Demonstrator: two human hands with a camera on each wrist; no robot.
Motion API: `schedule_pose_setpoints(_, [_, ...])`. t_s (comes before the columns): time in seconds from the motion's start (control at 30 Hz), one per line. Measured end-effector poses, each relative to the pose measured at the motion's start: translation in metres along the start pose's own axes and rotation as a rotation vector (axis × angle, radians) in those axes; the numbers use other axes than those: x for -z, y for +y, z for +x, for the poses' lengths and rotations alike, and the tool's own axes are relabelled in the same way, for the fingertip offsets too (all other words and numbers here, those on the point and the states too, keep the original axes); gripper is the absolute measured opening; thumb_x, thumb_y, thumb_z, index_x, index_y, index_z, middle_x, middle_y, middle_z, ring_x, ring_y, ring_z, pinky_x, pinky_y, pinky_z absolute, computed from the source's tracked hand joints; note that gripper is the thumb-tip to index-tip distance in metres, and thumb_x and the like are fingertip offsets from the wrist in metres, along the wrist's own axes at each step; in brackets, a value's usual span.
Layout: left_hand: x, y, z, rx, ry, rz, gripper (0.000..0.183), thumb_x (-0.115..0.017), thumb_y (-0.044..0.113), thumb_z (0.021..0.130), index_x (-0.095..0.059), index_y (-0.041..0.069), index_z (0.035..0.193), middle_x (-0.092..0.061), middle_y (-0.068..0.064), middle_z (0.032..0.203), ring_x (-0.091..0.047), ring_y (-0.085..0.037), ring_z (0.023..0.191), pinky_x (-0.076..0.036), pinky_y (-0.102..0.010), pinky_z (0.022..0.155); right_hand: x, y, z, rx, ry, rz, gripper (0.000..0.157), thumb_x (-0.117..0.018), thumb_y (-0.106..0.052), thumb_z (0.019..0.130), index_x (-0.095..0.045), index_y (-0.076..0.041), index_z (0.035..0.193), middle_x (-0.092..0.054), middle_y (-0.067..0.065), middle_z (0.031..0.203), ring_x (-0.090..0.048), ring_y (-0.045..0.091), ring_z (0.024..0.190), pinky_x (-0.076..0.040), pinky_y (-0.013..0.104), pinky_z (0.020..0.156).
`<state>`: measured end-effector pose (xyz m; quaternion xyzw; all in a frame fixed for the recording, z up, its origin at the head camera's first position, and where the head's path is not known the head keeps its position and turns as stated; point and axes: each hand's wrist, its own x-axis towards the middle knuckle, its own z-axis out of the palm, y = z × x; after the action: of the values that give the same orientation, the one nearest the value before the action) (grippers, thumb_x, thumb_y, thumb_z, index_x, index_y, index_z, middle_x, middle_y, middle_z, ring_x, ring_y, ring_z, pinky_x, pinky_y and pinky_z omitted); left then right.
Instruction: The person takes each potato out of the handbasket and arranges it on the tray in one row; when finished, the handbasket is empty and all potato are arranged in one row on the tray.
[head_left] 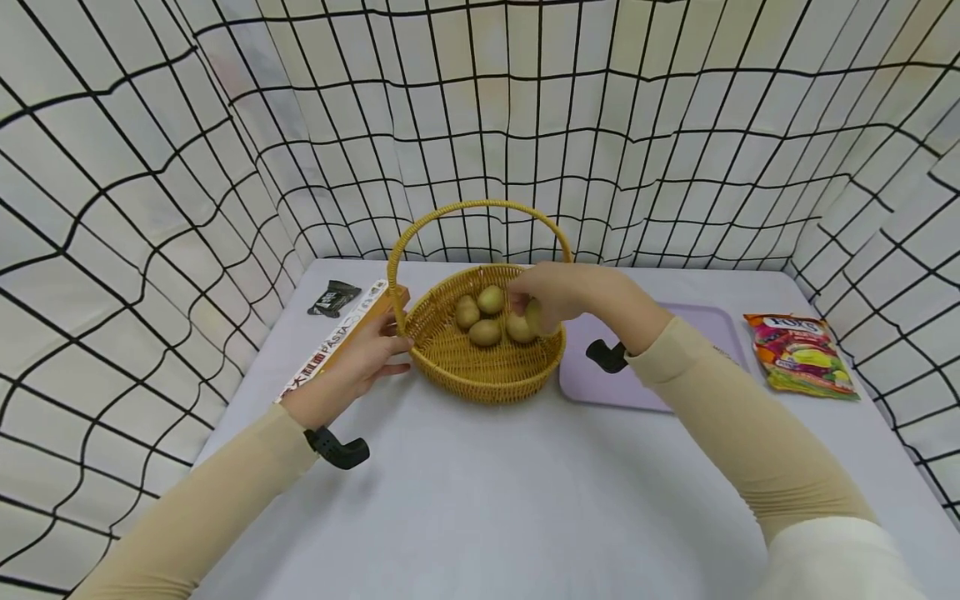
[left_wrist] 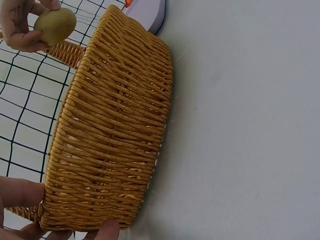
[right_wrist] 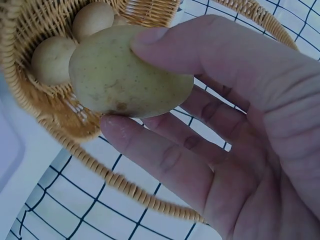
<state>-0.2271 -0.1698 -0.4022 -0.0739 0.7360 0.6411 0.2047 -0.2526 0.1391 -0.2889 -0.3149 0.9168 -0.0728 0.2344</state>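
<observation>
A yellow wicker basket (head_left: 491, 388) with a tall arched handle (head_left: 486, 202) stands on the table, several potatoes (head_left: 485, 332) inside it. My left hand (head_left: 367, 352) holds the basket's left end near the handle's foot, with its thumb and fingertips against the weave in the left wrist view. Over the basket's right side, my right hand (head_left: 558, 293) pinches one potato (right_wrist: 120, 75) between thumb and fingers. This potato is oval, yellow-brown, with a dark blemish on its lower side, and it sits above the others in the right wrist view.
An orange-and-white pasta box (head_left: 333, 337) lies left of the basket, partly behind my left hand, near a dark small packet (head_left: 333, 297). To the right are a lilac tray (head_left: 600, 385), partly under my right arm, and a colourful candy bag (head_left: 799, 354). Black netting (head_left: 510, 133) encloses the table.
</observation>
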Motion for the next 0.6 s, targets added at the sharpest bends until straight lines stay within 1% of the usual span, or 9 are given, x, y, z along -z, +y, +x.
schedule_pose_setpoints(0.13, [0.001,0.000,0.000,-0.010,-0.011,0.003,0.075,-0.051,-0.001,0.103,-0.013,0.011,0.167,-0.024,-0.021,0.167,-0.039,-0.042,0.147,-0.045,-0.058,0.116,-0.002,0.008,-0.007,-0.005,-0.005,0.012,0.041,-0.067,0.010,0.079,-0.063,-0.014,0.112,-0.062,0.002,0.112,-0.053,0.020,0.100,-0.049,0.031,0.079])
schedule_pose_setpoints(0.27, [0.002,-0.001,0.000,-0.023,-0.026,-0.008,0.077,-0.050,-0.002,0.103,-0.011,0.012,0.167,-0.021,-0.021,0.168,-0.036,-0.042,0.148,-0.043,-0.059,0.117,-0.005,0.017,-0.013,-0.019,-0.001,0.044,0.041,-0.069,0.009,0.079,-0.063,-0.017,0.110,-0.062,0.001,0.111,-0.054,0.020,0.099,-0.049,0.031,0.078])
schedule_pose_setpoints(0.33, [0.003,-0.002,0.001,-0.027,-0.033,-0.011,0.078,-0.050,-0.002,0.103,-0.009,0.014,0.168,-0.020,-0.020,0.168,-0.035,-0.042,0.149,-0.043,-0.059,0.118,-0.006,0.021,-0.016,-0.023,0.002,0.057,0.041,-0.069,0.009,0.078,-0.063,-0.016,0.109,-0.062,0.001,0.110,-0.054,0.020,0.099,-0.049,0.031,0.077])
schedule_pose_setpoints(0.53, [0.000,-0.003,0.003,-0.025,-0.029,-0.018,0.078,-0.049,-0.004,0.101,-0.011,0.011,0.167,-0.022,-0.022,0.167,-0.034,-0.043,0.148,-0.042,-0.058,0.118,-0.010,0.035,-0.026,-0.056,0.004,0.080,0.042,-0.066,0.010,0.075,-0.065,-0.013,0.110,-0.062,0.003,0.107,-0.054,0.021,0.094,-0.048,0.030,0.075])
schedule_pose_setpoints(0.6, [-0.001,-0.003,0.003,-0.023,-0.028,-0.012,0.078,-0.049,-0.003,0.102,-0.010,0.012,0.167,-0.021,-0.021,0.168,-0.035,-0.043,0.148,-0.043,-0.059,0.118,-0.012,0.040,-0.029,-0.073,0.004,0.079,0.042,-0.065,0.009,0.074,-0.066,-0.012,0.110,-0.063,0.004,0.107,-0.055,0.021,0.094,-0.048,0.030,0.076])
